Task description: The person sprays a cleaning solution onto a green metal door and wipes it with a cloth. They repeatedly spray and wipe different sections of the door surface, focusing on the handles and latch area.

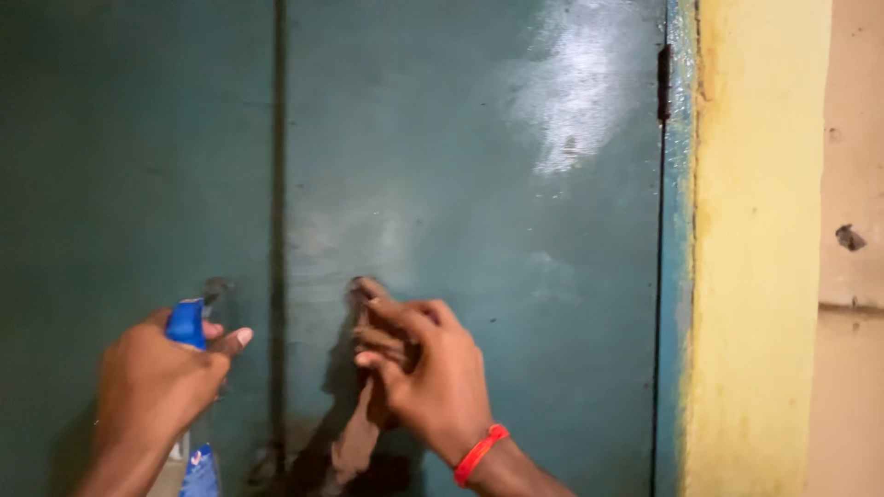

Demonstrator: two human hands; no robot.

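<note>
A teal metal double door (479,184) fills the view, glossy and wet-looking near its upper right. My right hand (428,368), with a red band at the wrist, presses a brown cloth (359,433) flat against the right door leaf; the cloth hangs down below my fingers. My left hand (152,382) grips a spray bottle (189,327) with a blue trigger head, held upright close to the left door leaf. The bottle's body is mostly hidden behind my hand, and a blue part of it (201,469) shows at the bottom edge.
A dark vertical seam (277,184) splits the two door leaves. A hinge (664,83) sits at the door's right edge. Next to it stands a yellow painted wall strip (760,248), then a beige wall (852,276) with a small dark mark.
</note>
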